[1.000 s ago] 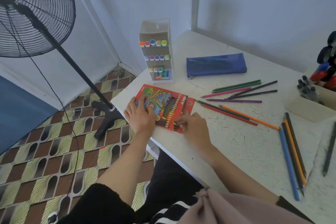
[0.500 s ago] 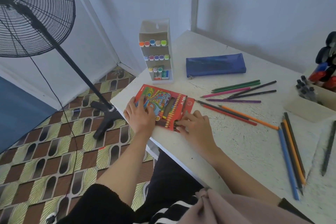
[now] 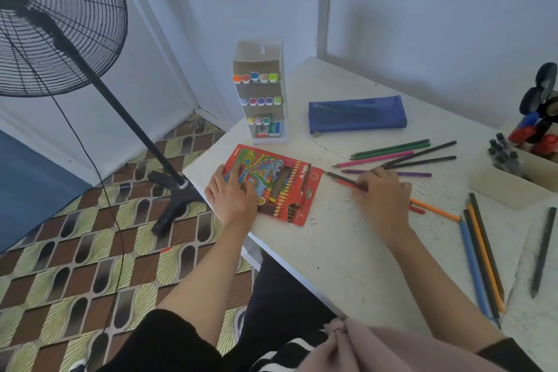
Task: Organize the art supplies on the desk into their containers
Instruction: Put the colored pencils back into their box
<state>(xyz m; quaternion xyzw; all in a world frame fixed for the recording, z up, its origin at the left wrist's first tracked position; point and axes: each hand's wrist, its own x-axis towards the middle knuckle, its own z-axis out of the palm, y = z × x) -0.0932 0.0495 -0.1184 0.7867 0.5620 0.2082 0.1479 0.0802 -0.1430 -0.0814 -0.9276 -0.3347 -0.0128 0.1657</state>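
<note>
White desk [image 3: 347, 251]: left hand [image 3: 232, 193] flat on pencil box [image 3: 283, 178]; right hand [image 3: 383, 193] pinches red pencil [image 3: 418, 209].

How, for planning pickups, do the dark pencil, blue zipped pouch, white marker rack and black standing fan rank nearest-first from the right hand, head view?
1. Dark pencil: touching the right hand.
2. Blue zipped pouch: behind it.
3. White marker rack: far left.
4. Black standing fan: off-desk, left.

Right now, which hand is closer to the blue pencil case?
Right. The right hand is on loose pencils just on the near side of the blue pencil case; the left hand rests on the red pencil box, farther off.
</note>
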